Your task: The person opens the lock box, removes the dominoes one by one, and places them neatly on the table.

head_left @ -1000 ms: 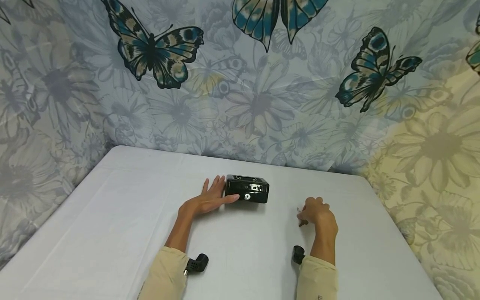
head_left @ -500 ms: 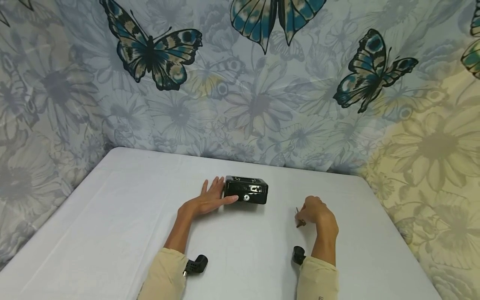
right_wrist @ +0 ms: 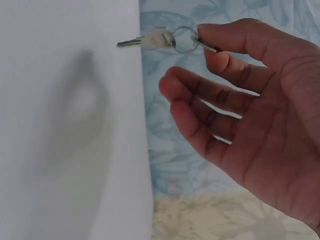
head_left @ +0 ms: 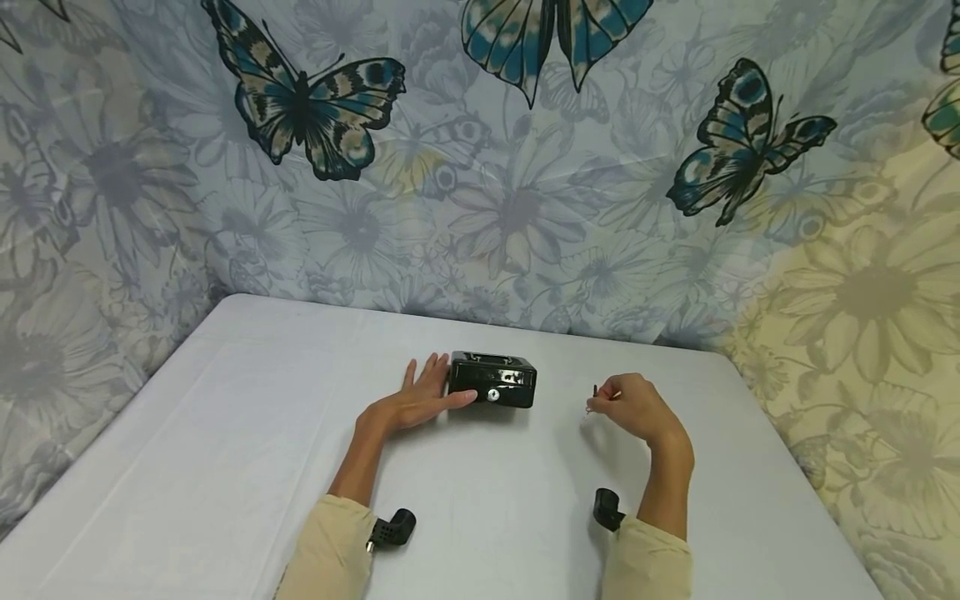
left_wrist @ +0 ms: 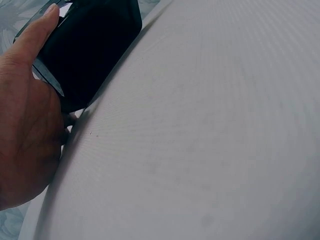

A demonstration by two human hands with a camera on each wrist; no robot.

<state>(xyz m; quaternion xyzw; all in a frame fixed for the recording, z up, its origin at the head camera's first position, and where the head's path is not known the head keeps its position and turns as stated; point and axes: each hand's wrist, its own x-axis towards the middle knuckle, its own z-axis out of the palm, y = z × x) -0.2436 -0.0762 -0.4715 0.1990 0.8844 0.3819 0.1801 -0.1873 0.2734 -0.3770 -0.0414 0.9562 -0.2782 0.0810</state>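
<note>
"One black box sits on the white worktop, over toward the far side. What is the left hand doing?"

"It is stretched out, with the fingers spread apart. They touch the left side of the box. The thumb goes across the front, just beside the round silver lock."

"Is the lid up?"

"No, it's down, and there is a handle on top."

"And the right hand?"

"Its thumb and pointing finger nip a key ring, right where a thin metal bit joins it. I can't tell if that bit is another key. The other fingers are bent a little."

"What hangs on the ring?"

"A key with a pale top. It hangs in the air over the worktop, well to the right of the box. A soft gray shadow lies below."

"And behind?"

"A wall cloth with big butterflies and flowers."
</note>
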